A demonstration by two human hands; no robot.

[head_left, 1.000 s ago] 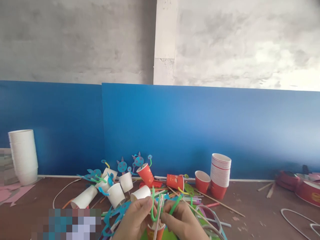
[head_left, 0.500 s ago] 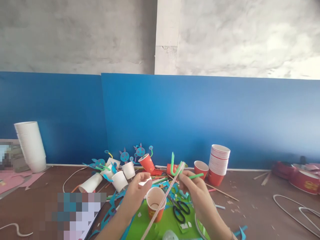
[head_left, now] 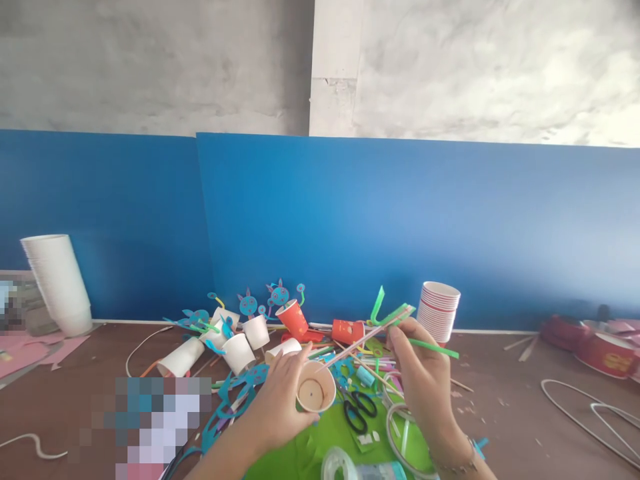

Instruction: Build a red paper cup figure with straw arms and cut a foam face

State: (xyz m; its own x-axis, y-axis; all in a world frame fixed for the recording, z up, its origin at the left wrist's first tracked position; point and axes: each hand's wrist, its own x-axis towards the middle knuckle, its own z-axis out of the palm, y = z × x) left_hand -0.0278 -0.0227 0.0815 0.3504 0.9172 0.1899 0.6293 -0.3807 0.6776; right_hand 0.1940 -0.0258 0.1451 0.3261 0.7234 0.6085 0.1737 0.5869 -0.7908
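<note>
My left hand [head_left: 283, 397] is wrapped round a paper cup [head_left: 330, 393], its open mouth tilted toward me. A small dark hole shows in the cup's bottom. In my right hand [head_left: 423, 363], thumb and fingers pinch a thin pale stick [head_left: 356, 344] near its upper end. Bent green drinking-straw pieces [head_left: 435, 348] are at that end, sticking out on both sides of the fingers. The stick's lower end lies at the cup's rim; I cannot tell whether it is inside. Black-handled scissors [head_left: 357, 411] lie just right of the cup on green paper [head_left: 295, 450].
White cups with blue paper animal figures [head_left: 249, 305] crowd the back left. A red cup [head_left: 345, 331] lies behind the scraps. Stacked cups [head_left: 439, 312] stand back right, white ones [head_left: 57, 287] far left. A tape roll [head_left: 339, 465] lies in front; a cable [head_left: 590, 417] curls right.
My left hand has closed on the cup, which stood on the green paper, and tilted it. My right hand has moved right with the stick, whose lower end has swung up to the cup.
</note>
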